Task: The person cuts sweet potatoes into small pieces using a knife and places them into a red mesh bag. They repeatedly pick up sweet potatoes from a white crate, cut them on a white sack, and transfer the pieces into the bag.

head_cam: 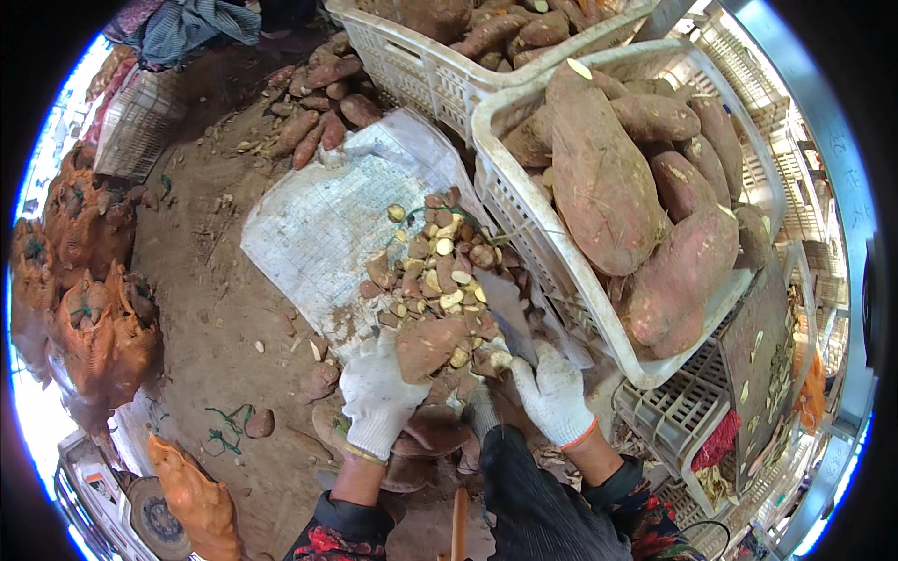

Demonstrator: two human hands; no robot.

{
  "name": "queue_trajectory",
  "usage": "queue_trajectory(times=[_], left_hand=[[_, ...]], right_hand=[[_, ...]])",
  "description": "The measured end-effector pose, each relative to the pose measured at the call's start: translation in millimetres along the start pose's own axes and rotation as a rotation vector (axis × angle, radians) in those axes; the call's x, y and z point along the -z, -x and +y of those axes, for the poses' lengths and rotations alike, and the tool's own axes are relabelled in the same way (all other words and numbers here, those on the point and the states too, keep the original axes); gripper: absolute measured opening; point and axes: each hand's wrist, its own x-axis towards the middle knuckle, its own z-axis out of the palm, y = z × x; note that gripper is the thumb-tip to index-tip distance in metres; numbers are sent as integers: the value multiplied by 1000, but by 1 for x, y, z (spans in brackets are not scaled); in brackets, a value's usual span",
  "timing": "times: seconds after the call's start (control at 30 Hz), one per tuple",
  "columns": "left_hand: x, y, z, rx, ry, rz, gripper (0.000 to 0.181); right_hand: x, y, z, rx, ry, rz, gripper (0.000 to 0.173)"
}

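Observation:
My left hand [382,396], in a white knit glove, holds a large brown sweet potato [431,345] by its left end. In my gloved right hand [554,396] is a knife with a broad grey blade [508,312], its handle hidden by the fingers; the blade points up and left, to the right of the sweet potato. Beyond both hands, cut ends and small pieces of sweet potato [449,280] lie heaped on a dirty white woven sack [330,217]. Larger sweet potatoes [428,438] lie close to my body, between my forearms.
At right stands a white plastic crate [547,231] of large sweet potatoes [603,182], with another filled crate [421,63] behind it. Loose sweet potatoes [302,130] lie beyond the sack. Orange mesh bags [91,329] stand at left. A metal post [835,175] rises at far right.

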Motion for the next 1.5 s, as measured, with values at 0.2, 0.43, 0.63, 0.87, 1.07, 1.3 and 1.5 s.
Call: queue_trajectory(times=[0.2, 0.43, 0.63, 0.87, 1.07, 1.3, 1.5], left_hand=[[19, 6, -9, 3, 28, 79, 80], [35, 29, 10, -78, 133, 125, 77], [32, 29, -2, -626, 94, 414, 67], [34, 48, 16, -892, 63, 236, 52], [27, 69, 7, 0, 1188, 31, 71], [19, 49, 1, 51, 766, -104, 97], [29, 36, -14, -147, 124, 80, 90]], right_hand=[[20, -10, -34, 162, 24, -6, 32], [-31, -21, 5, -122, -92, -258, 26], [-32, -26, 3, -232, -520, -415, 33], [-58, -8, 17, 94, -574, -489, 43], [-36, -26, -12, -74, -926, -329, 64], [-24, -22, -30, -10, -562, -204, 53], [24, -22, -54, 108, -236, 20, 35]])
